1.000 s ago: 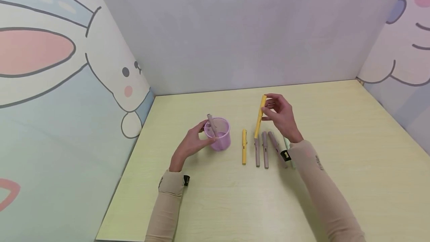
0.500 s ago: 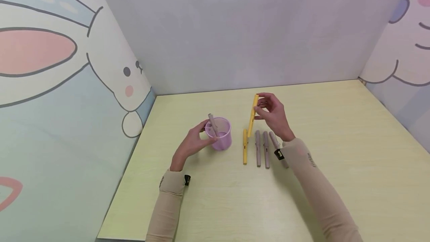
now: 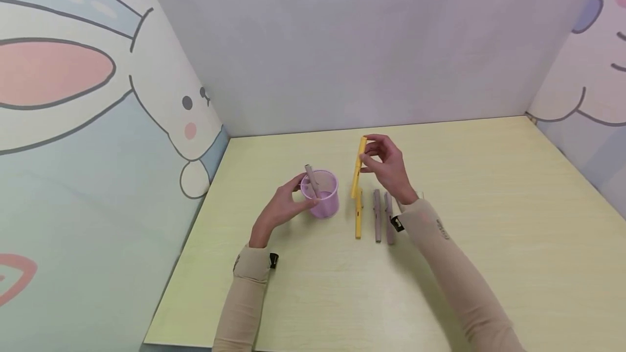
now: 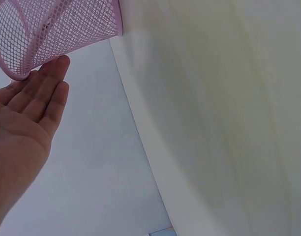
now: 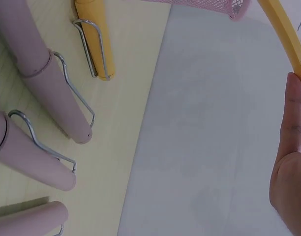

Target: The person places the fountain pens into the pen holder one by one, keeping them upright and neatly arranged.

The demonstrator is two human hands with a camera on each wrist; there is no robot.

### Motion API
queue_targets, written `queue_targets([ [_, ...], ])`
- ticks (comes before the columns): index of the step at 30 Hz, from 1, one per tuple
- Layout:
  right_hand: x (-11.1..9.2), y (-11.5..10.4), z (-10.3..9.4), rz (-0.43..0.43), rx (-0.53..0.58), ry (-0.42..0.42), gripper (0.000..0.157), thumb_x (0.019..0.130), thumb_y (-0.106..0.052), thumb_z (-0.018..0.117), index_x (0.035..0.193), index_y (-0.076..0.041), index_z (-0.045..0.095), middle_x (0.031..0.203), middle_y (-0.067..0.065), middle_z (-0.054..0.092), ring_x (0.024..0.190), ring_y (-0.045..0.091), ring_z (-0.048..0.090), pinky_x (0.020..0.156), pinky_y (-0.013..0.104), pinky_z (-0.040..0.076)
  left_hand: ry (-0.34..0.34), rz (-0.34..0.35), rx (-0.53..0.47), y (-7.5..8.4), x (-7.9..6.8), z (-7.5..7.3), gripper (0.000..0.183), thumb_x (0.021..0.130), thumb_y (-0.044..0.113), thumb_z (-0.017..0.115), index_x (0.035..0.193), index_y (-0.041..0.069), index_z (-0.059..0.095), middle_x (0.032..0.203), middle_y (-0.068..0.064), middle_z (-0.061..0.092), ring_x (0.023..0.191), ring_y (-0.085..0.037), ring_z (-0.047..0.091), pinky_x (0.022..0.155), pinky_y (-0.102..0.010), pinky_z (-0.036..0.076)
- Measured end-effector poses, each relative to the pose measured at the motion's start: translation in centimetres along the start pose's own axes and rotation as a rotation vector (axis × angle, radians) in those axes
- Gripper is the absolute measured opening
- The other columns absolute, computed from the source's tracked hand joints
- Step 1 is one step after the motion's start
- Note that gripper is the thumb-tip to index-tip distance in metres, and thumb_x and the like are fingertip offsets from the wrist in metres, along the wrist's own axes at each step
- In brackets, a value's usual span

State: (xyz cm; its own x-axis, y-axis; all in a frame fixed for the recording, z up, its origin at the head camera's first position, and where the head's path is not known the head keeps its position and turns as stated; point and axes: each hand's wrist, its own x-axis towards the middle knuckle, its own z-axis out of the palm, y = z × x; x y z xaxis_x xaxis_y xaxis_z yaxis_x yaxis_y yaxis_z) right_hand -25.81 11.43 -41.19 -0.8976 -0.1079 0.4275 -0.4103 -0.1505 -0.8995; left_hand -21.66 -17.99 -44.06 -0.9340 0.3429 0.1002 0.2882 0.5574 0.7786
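My left hand [image 3: 281, 211] holds a pink mesh pen cup [image 3: 326, 208], thumb on its near side and fingers behind; the left wrist view shows the fingers against the mesh [image 4: 81, 29]. One mauve pen [image 3: 312, 181] leans inside the cup. To the right, my right hand [image 3: 388, 170] pinches a yellow pen [image 3: 358, 166] near its upper end, raised and nearly upright. Its lower end overlaps a second yellow pen [image 3: 359, 224] lying on the table. Mauve pens [image 3: 377, 216] lie beside that one, the rightmost partly hidden by my right wrist.
A pale wood-grain table [image 3: 313, 297] carries everything. A grey wall [image 3: 342, 48] stands behind it, with a rabbit-printed panel [image 3: 161, 80] on the left and another printed panel on the right. In the right wrist view, metal clips show on the lying pens [image 5: 94, 44].
My right hand has moved left with the yellow pen, from above the mauve pens to above the lying yellow pen, nearer the cup. My left hand and the cup stay put.
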Motion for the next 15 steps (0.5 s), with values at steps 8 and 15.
queue_targets([
  [8, 0.3, -0.2, 1.0, -0.020, 0.004, 0.006, 0.044, 0.095, 0.012, 0.064, 0.137, 0.010, 0.050, 0.107, 0.017, 0.060, 0.091, 0.017, 0.062, 0.067, 0.033, 0.062, -0.003, -0.006, -0.001, 0.0, 0.0, 0.1, 0.080, 0.092, 0.036, 0.078, 0.159, 0.012, 0.041, 0.150, -0.007, 0.054, 0.131, -0.033, 0.053, 0.107, -0.058, 0.043],
  [15, 0.6, -0.1, 1.8, -0.026, 0.029, 0.010, 0.045, 0.094, 0.015, 0.062, 0.137, 0.011, 0.050, 0.105, 0.012, 0.060, 0.091, 0.016, 0.061, 0.066, 0.034, 0.062, -0.006, -0.011, -0.003, 0.0, 0.1, 0.0, 0.080, 0.092, 0.036, 0.077, 0.159, 0.012, 0.040, 0.151, -0.007, 0.053, 0.132, -0.033, 0.052, 0.107, -0.057, 0.043],
])
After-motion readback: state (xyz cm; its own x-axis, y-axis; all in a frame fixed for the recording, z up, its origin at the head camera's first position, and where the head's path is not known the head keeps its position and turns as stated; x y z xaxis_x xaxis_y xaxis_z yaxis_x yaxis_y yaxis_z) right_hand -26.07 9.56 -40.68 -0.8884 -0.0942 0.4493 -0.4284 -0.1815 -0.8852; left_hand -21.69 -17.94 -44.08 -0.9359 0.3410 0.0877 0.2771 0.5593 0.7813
